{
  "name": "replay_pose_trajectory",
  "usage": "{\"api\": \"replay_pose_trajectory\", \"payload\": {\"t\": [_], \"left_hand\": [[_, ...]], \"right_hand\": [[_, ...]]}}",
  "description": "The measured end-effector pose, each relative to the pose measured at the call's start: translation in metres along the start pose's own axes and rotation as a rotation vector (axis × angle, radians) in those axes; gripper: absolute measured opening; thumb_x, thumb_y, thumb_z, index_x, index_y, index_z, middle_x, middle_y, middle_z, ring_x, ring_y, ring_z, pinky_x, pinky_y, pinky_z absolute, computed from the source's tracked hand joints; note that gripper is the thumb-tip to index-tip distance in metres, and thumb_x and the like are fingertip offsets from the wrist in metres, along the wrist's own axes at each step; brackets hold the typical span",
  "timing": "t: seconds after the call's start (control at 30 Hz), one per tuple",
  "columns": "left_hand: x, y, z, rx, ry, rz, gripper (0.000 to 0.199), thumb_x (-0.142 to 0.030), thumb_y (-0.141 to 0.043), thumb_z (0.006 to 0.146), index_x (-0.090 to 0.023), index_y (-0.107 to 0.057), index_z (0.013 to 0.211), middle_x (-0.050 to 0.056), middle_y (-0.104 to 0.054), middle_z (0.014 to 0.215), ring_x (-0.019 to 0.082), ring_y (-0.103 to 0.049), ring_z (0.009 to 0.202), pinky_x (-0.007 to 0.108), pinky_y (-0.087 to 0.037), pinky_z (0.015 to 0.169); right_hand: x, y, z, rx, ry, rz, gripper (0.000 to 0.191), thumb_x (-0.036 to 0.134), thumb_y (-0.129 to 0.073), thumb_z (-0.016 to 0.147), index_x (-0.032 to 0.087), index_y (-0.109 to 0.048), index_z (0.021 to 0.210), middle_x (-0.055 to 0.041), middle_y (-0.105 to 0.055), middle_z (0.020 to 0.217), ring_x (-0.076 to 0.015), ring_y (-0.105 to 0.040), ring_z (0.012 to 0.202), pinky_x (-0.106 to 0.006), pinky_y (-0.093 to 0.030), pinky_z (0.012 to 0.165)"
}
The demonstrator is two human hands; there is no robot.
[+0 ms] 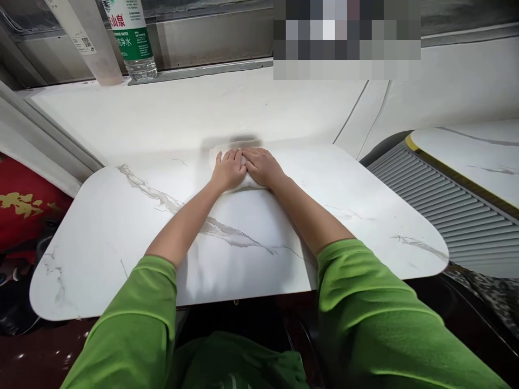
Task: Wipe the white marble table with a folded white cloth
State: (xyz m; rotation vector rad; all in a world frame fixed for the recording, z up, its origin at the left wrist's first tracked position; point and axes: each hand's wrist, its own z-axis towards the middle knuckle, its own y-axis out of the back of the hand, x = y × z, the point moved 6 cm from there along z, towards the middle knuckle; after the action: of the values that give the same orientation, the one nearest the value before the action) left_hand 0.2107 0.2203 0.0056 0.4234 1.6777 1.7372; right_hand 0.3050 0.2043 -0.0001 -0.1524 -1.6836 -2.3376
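Note:
A folded white cloth (251,183) lies against the far edge of a white marble-patterned table (344,216). My left hand (229,170) presses on the cloth's left part, its fingers bent over it. Right beside it, my right hand (263,166) bears down on the cloth with its fingers together, pointing left toward the left hand. The two hands touch or nearly touch at the fingers. Some of the cloth is hidden under them, and its edge shows beyond the fingertips.
On the ledge behind stand a water bottle (133,40) with a green label and a tall translucent container (91,48). To the right are a grey ribbed panel (446,210) and another marble-patterned table (478,151). A red cloth item (28,205) hangs at left.

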Motion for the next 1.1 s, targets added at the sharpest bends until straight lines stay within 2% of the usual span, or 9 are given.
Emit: {"api": "replay_pose_trajectory", "payload": {"t": [0.17, 0.3, 0.4, 0.53, 0.63, 0.73, 0.8, 0.9, 1.1], "left_hand": [[-0.002, 0.004, -0.010, 0.011, -0.007, 0.036, 0.056, -0.024, -0.027, 0.100, -0.007, -0.033, 0.153, 0.010, -0.033, 0.162, 0.021, -0.026, 0.150, 0.045, -0.011, 0.126], [-0.023, 0.002, -0.040, 0.077, -0.017, 0.067, 0.057, -0.025, -0.024, 0.102, -0.006, -0.028, 0.155, 0.011, -0.029, 0.163, 0.022, -0.022, 0.152, 0.046, -0.010, 0.127], [-0.058, -0.002, -0.074, 0.087, -0.039, 0.089, 0.058, -0.025, -0.025, 0.101, -0.002, -0.027, 0.155, 0.014, -0.028, 0.163, 0.025, -0.022, 0.153, 0.050, -0.010, 0.126], [-0.124, -0.012, -0.116, 0.107, -0.155, 0.085, 0.060, -0.030, -0.026, 0.102, -0.001, -0.030, 0.154, 0.017, -0.031, 0.161, 0.029, -0.025, 0.151, 0.056, -0.017, 0.123], [-0.174, -0.021, -0.136, 0.071, -0.317, 0.073, 0.060, -0.031, -0.029, 0.100, 0.001, -0.036, 0.150, 0.019, -0.037, 0.158, 0.031, -0.030, 0.149, 0.056, -0.024, 0.122], [-0.207, -0.026, -0.140, -0.053, -0.409, 0.076, 0.058, -0.030, -0.034, 0.098, 0.001, -0.043, 0.146, 0.019, -0.043, 0.155, 0.032, -0.035, 0.146, 0.056, -0.027, 0.120], [-0.218, -0.030, -0.133, -0.115, -0.405, 0.073, 0.056, -0.028, -0.036, 0.097, 0.000, -0.046, 0.145, 0.020, -0.047, 0.152, 0.033, -0.038, 0.144, 0.057, -0.029, 0.119], [-0.223, -0.036, -0.113, -0.126, -0.374, 0.055, 0.055, -0.026, -0.036, 0.096, 0.000, -0.047, 0.144, 0.020, -0.049, 0.150, 0.033, -0.041, 0.142, 0.057, -0.030, 0.118], [-0.201, -0.040, -0.049, -0.070, -0.258, 0.041, 0.056, -0.023, -0.036, 0.097, 0.000, -0.041, 0.147, 0.020, -0.044, 0.154, 0.030, -0.037, 0.145, 0.054, -0.026, 0.121]], "right_hand": [[0.003, -0.001, -0.012, 0.013, -0.003, -0.040, 0.057, 0.019, -0.030, 0.092, 0.005, -0.051, 0.142, -0.0152, -0.051, 0.149, -0.0282, -0.045, 0.138, -0.047, -0.032, 0.114], [0.012, 0.010, -0.045, 0.012, 0.045, -0.064, 0.056, 0.021, -0.030, 0.092, 0.004, -0.052, 0.141, -0.0177, -0.052, 0.148, -0.0315, -0.047, 0.137, -0.051, -0.035, 0.112], [0.016, 0.026, -0.092, 0.027, 0.086, -0.075, 0.057, 0.023, -0.029, 0.092, 0.002, -0.053, 0.139, -0.0187, -0.053, 0.147, -0.0311, -0.048, 0.137, -0.050, -0.037, 0.113], [0.008, 0.058, -0.177, 0.027, 0.075, -0.097, 0.056, 0.025, -0.030, 0.093, 0.007, -0.051, 0.142, -0.0164, -0.052, 0.149, -0.0301, -0.048, 0.137, -0.052, -0.038, 0.114], [-0.010, 0.079, -0.234, 0.050, -0.075, -0.134, 0.057, 0.024, -0.027, 0.095, 0.015, -0.046, 0.147, -0.0112, -0.050, 0.151, -0.0271, -0.045, 0.141, -0.053, -0.034, 0.118], [-0.030, 0.089, -0.266, 0.071, -0.208, -0.136, 0.060, 0.023, -0.027, 0.094, 0.022, -0.042, 0.151, -0.0069, -0.049, 0.153, -0.0264, -0.043, 0.143, -0.056, -0.032, 0.119], [-0.043, 0.092, -0.270, 0.043, -0.254, -0.126, 0.061, 0.021, -0.027, 0.092, 0.024, -0.042, 0.152, -0.0060, -0.050, 0.152, -0.0264, -0.043, 0.143, -0.057, -0.032, 0.119], [-0.061, 0.092, -0.255, -0.030, -0.266, -0.124, 0.062, 0.019, -0.029, 0.089, 0.023, -0.047, 0.148, -0.0064, -0.054, 0.149, -0.0263, -0.046, 0.141, -0.055, -0.032, 0.119], [-0.099, 0.079, -0.187, -0.018, -0.202, -0.130, 0.061, 0.017, -0.030, 0.084, 0.019, -0.056, 0.140, -0.0063, -0.054, 0.148, -0.0254, -0.047, 0.140, -0.053, -0.033, 0.119]]}}
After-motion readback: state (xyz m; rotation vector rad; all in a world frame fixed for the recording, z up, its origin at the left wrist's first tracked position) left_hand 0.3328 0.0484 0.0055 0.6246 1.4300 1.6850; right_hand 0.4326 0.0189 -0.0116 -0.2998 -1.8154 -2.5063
